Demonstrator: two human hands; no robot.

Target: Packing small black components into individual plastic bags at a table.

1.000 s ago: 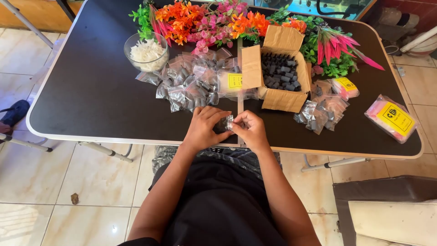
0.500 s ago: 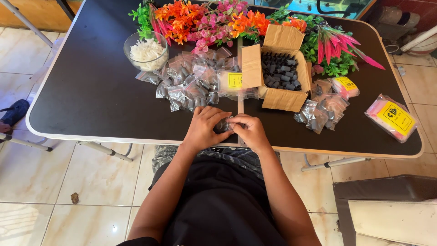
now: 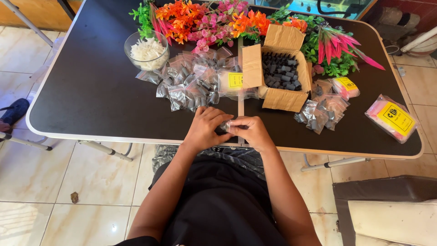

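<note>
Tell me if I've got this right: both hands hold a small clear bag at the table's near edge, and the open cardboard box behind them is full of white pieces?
Not quite. The head view shows the cardboard box holds dark grey pieces; the white ones fill the glass bowl. The left hand and right hand do hold a small clear bag at the table's near edge.

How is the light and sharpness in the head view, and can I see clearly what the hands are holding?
Head view: bright daylight, sharp overall; soft glare on the dark table and on the clear bags. Wide-angle lens bows the table's edges. The left hand and right hand meet over a small clear bag, mostly covered by fingers, so its contents cannot be told.
</note>
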